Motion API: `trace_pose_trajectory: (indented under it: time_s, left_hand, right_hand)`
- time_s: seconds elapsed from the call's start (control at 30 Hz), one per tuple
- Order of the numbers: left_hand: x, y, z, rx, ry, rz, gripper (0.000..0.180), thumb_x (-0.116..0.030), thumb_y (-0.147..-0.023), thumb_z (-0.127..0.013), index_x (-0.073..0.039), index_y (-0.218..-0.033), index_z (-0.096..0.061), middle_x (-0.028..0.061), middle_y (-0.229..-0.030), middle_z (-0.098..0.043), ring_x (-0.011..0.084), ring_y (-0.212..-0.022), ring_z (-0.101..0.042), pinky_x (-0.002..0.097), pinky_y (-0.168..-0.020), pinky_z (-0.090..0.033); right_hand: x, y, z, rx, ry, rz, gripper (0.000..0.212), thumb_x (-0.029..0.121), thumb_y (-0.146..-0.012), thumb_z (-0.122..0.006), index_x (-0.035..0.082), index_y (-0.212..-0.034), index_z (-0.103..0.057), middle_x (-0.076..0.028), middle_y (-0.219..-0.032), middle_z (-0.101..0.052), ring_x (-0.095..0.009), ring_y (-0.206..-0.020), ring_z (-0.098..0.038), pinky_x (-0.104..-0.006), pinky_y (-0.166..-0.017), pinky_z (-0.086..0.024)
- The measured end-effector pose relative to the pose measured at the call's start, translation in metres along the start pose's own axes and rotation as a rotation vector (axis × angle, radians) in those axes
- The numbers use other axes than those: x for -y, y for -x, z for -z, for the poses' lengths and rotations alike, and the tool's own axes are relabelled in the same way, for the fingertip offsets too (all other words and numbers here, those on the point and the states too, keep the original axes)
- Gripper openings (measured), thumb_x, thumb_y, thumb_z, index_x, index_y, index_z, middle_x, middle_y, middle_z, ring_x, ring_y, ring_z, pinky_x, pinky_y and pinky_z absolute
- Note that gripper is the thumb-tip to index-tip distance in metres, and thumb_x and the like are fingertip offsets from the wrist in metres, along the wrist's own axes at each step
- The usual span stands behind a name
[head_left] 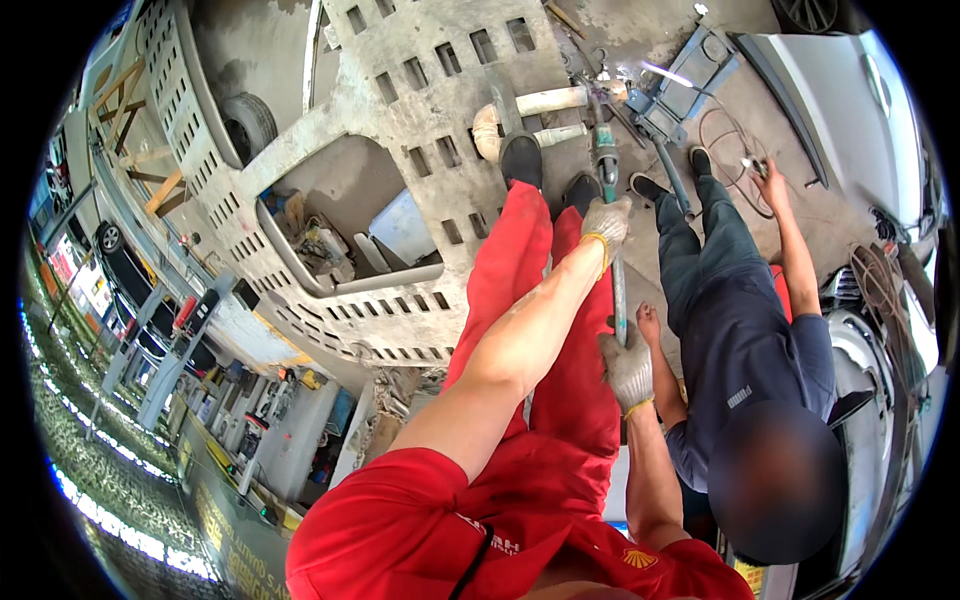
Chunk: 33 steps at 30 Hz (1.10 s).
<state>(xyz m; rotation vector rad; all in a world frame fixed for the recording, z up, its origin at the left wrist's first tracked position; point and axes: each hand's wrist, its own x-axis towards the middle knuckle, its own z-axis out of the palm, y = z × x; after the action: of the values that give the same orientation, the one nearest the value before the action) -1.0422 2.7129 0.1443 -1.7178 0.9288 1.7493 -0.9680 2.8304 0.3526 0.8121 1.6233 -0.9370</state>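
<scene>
Our left hand (607,222) and right hand (629,370) curl fingers round the pole (619,288) — best steadied clear of the slotted platform's (400,125) right edge.

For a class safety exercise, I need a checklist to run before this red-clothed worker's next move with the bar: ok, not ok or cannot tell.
1. Left hand gripping the long bar: ok.
2. Right hand gripping it lower down: ok.
3. Both of these hands gloved: ok.
4. Co-worker's hand well away from the bar: not ok, appears close.
5. Co-worker gloved: not ok, bare hands.
6. Bar's far end secured: cannot tell.
</scene>
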Motion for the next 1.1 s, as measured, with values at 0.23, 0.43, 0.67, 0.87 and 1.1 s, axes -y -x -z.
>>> trace_pose_trajectory:
  time_s: [0.23, 0.43, 0.67, 0.87, 1.1]
  left_hand:
    - [-0.055, -0.04, -0.043, 0.056, 0.207, 0.032, 0.038, -0.04, -0.092, -0.069, -0.004, -0.083, -0.062, 0.0084, -0.064, -0.06, 0.0235, -0.051, -0.061, 0.0402, -0.05, -0.053]
    - [-0.053, -0.12, -0.056, 0.162, 0.288, 0.288, 0.026, -0.033, -0.095, -0.07, -0.007, -0.09, -0.067, 0.0087, -0.065, -0.063, 0.0275, -0.056, -0.067, 0.0435, -0.052, -0.054]
    - [-0.094, -0.161, -0.054, 0.262, -1.296, -0.699, 0.02, -0.013, -0.086, -0.073, -0.009, -0.104, -0.081, 0.0135, -0.104, -0.079, 0.0283, -0.097, -0.078, 0.0394, -0.08, -0.062]
    - [-0.12, -0.158, -0.027, 0.406, -1.305, -0.788, 0.016, -0.008, -0.086, -0.068, -0.008, -0.096, -0.081, 0.0141, -0.095, -0.08, 0.0324, -0.092, -0.078, 0.0405, -0.082, -0.062]
    - [-0.024, -0.205, -0.081, 0.26, -1.331, -0.533, 0.023, -0.014, -0.089, -0.072, -0.011, -0.11, -0.082, 0.0104, -0.112, -0.079, 0.0264, -0.105, -0.077, 0.0387, -0.084, -0.062]
  right_hand:
    - [0.076, -0.101, 0.015, 0.065, -0.047, 0.037, 0.048, 0.03, -0.1, -0.06, 0.001, -0.138, -0.058, -0.004, -0.077, -0.06, -0.013, -0.054, -0.053, -0.0281, -0.046, -0.043]
    - [0.144, -0.152, 0.002, 0.048, 0.165, -0.145, 0.034, 0.028, -0.095, -0.069, 0.004, -0.118, -0.062, -0.002, -0.075, -0.058, -0.012, -0.054, -0.052, -0.028, -0.044, -0.04]
    - [0.233, -0.163, -0.02, 0.066, 0.164, -0.337, 0.027, 0.034, -0.102, -0.066, 0.014, -0.087, -0.057, 0.005, -0.068, -0.054, -0.005, -0.047, -0.046, -0.019, -0.037, -0.033]
    - [0.277, -0.175, -0.036, 0.09, 0.284, -0.474, 0.034, 0.041, -0.103, -0.068, 0.016, -0.084, -0.054, 0.005, -0.067, -0.053, -0.005, -0.048, -0.048, -0.0182, -0.037, -0.034]
    - [0.198, -0.187, -0.018, 0.104, 0.037, -0.515, 0.016, 0.019, -0.097, -0.065, 0.008, -0.088, -0.058, -0.001, -0.065, -0.054, -0.014, -0.047, -0.05, -0.0268, -0.036, -0.037]
